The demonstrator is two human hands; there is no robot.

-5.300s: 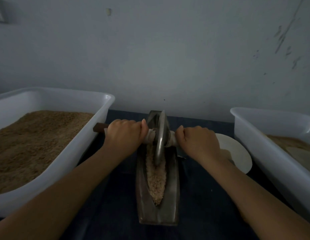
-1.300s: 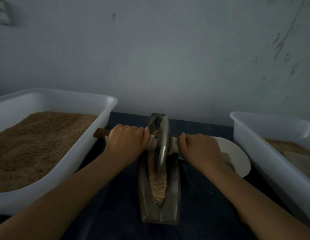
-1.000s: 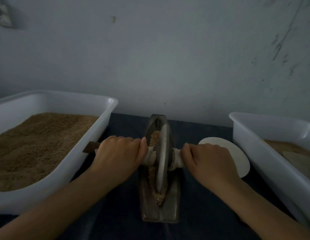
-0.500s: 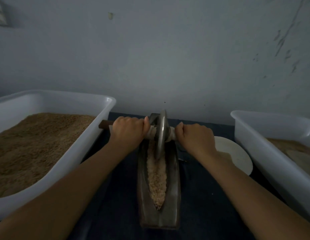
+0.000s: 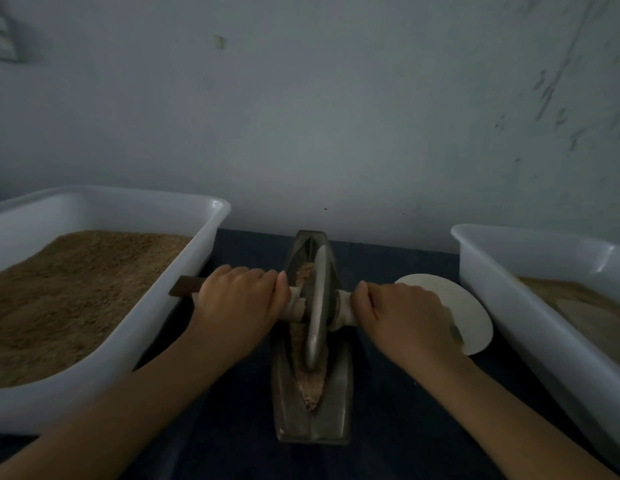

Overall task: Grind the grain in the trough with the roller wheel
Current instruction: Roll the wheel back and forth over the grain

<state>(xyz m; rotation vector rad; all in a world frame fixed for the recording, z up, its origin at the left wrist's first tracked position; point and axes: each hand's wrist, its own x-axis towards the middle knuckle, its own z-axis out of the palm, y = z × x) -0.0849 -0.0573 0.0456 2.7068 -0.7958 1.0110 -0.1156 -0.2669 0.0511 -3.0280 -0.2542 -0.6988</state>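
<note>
A dark metal boat-shaped trough [image 5: 338,407] lies lengthwise on the dark table in front of me, with tan grain [image 5: 310,389] along its groove. The metal roller wheel [image 5: 317,306] stands upright in the groove around the middle of the trough. Its wooden axle runs left and right through the hub. My left hand [image 5: 241,301] grips the left side of the axle, whose dark end [image 5: 183,287] sticks out past my knuckles. My right hand [image 5: 402,318] grips the right side of the axle.
A large white tub [image 5: 183,209] full of tan grain stands on the left. Another white tub [image 5: 509,271] with some grain stands on the right. A white plate [image 5: 471,306] lies behind my right hand. A pale wall rises just past the trough.
Half a second ago the wheel was at the far end of the trough; both hands have since pulled it toward me to the middle. Grain shows beyond and before the wheel.
</note>
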